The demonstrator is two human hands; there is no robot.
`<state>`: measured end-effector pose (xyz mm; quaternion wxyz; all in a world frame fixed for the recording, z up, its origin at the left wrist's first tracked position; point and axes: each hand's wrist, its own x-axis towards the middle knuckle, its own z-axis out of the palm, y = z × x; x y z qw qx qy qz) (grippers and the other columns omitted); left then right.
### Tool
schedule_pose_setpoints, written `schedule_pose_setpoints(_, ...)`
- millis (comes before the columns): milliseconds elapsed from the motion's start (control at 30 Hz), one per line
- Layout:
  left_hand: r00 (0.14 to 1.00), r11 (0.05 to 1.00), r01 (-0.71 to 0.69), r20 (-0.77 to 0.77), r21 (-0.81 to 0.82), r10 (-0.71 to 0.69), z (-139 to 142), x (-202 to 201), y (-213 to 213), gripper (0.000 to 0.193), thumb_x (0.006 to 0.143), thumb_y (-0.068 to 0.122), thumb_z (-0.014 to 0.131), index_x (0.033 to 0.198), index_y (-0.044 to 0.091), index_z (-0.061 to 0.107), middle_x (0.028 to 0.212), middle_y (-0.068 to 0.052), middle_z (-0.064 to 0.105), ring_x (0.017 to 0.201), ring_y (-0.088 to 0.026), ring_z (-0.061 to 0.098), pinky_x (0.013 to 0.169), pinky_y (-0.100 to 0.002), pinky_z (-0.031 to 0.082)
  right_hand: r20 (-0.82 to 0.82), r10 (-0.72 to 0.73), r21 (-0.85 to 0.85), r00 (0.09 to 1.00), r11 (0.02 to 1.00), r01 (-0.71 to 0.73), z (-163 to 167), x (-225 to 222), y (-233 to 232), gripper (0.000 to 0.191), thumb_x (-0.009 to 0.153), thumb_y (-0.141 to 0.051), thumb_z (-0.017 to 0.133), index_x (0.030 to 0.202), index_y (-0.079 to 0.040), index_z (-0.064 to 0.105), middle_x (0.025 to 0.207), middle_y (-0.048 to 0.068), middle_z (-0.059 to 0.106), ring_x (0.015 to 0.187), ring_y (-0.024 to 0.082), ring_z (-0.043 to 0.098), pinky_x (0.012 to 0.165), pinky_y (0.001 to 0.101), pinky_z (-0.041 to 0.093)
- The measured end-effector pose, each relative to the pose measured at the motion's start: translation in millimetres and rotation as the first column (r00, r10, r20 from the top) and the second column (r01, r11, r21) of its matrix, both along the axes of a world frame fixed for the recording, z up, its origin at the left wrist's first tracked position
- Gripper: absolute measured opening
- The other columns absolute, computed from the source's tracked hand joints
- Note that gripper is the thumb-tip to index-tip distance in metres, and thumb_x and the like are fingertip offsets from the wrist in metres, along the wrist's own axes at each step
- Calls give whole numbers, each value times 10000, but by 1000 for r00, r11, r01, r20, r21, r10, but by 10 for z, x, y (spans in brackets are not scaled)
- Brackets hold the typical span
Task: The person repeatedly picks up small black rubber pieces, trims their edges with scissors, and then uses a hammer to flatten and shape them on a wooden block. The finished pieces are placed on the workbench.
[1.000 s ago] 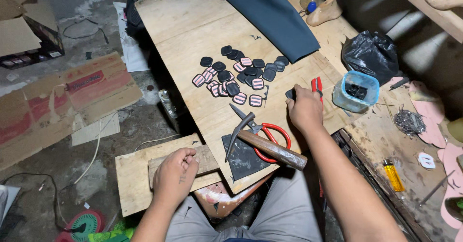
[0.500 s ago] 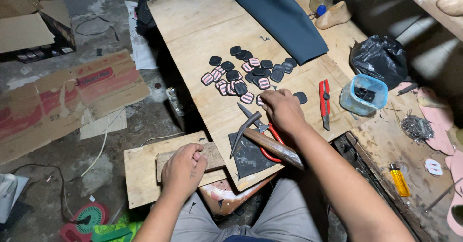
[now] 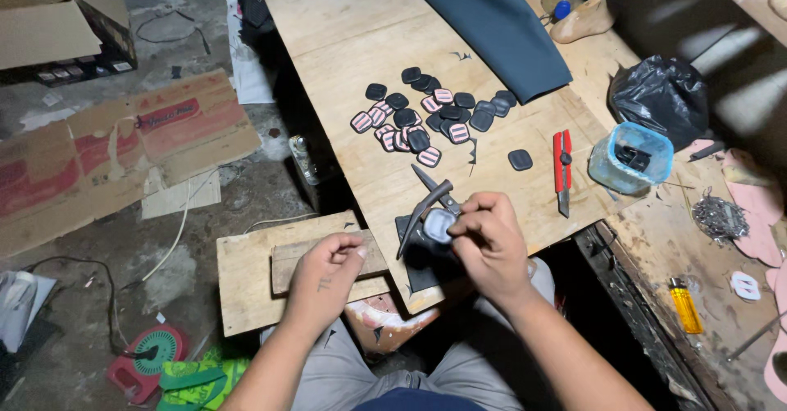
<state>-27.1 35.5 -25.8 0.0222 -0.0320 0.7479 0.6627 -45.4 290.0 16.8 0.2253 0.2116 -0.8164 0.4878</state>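
Plywood board (image 3: pixel 361 42): large, pale; carries most of the things; its near edge is at the person's knees.
Dark cloth (image 3: pixel 492 18): long blue-grey sheet running off the far edge of the board toward its right side.
Small wooden slab (image 3: pixel 246 288): lower, just left of the board's near left corner, with a thick wood block (image 3: pixel 287 267) on top.
Black bag (image 3: pixel 660 95): crumpled, off the board's right edge.
Right hand (image 3: pixel 492 243): over the board's near edge; thumb and fingertips pinched together on a patch.
Left hand (image 3: pixel 328 276): resting on the wood block, fingers curled loosely together, gripping nothing that can be made out.
Blue tub (image 3: pixel 630 157): clear plastic, at the right edge, dark bits inside.
Pile of patches (image 3: pixel 430 116): black and pink-striped pieces, mid-board, overlapping.
Hammer (image 3: pixel 422 206): dark metal head showing just left of the right hand; handle hidden.
Red cutter (image 3: pixel 562 169): lying near the right edge, beside the tub.
Held patch (image 3: pixel 437 227): small rounded square, grey-blue face up, clamped in the right hand's fingertips above the near edge.
Stray patch (image 3: pixel 520 159): black, alone, between pile and cutter.
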Motion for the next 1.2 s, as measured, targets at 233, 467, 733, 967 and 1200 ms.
schedule_pose_setpoints(233, 949, 946, 254, -243, 200, -203, 314, 227, 347, 468, 834, 62, 707, 1290, 7, 615, 1186, -65, 594, 923, -137, 604, 813, -280, 541, -26, 121, 34, 992, 992, -121, -80, 214, -141, 206, 792, 71, 675, 953, -42, 614, 1047, 107, 588, 983, 237, 635, 863, 323, 521)
schedule_pose_setpoints(467, 889, 905, 17, -408, -426, -208, 237, 8, 159, 384, 817, 105, 733, 1185, 24, 663, 1158, -137, 676, 1036, -300, 668, 893, -384, 531, 325, -368, 301, 871, 914, 274, -119, -554, 460, 203, 850, -151, 772, 974, -20, 678, 867, 138, 676, 751, 265, 663, 693, 368, 531)
schedule_pose_setpoints(733, 996, 976, 91, 32, -196, -86, -94, -460, -5, 326, 877, 136, 677, 1184, 26, 681, 912, -39, 709, 733, -111, 669, 685, -261, 535, 481, -314, 530, 818, 848, 14, 35, -597, 377, 442, 775, -387, 840, 1018, -45, 703, 934, 138, 719, 862, 314, 715, 771, 412, 556)
schedule_pose_setpoints(967, 993, 983, 114, -22, -142, -119, -231, -659, -45, 310, 889, 134, 699, 1164, -8, 685, 912, -35, 697, 726, -79, 647, 678, -234, 521, 203, -203, 584, 958, 810, 48, -25, -518, 239, 419, 780, -323, 801, 1079, -47, 702, 956, 166, 657, 919, 380, 644, 768, 459, 519)
schedule_pose_setpoints(1200, 996, 975, 87, 54, -205, -78, -184, -697, -45, 273, 862, 157, 694, 1100, 24, 712, 859, -40, 730, 685, -114, 672, 658, -276, 544, 106, -613, 670, 783, 625, 400, -147, -1248, 942, 470, 839, -392, 795, 1149, -46, 726, 1076, 213, 664, 1012, 403, 642, 860, 498, 506)
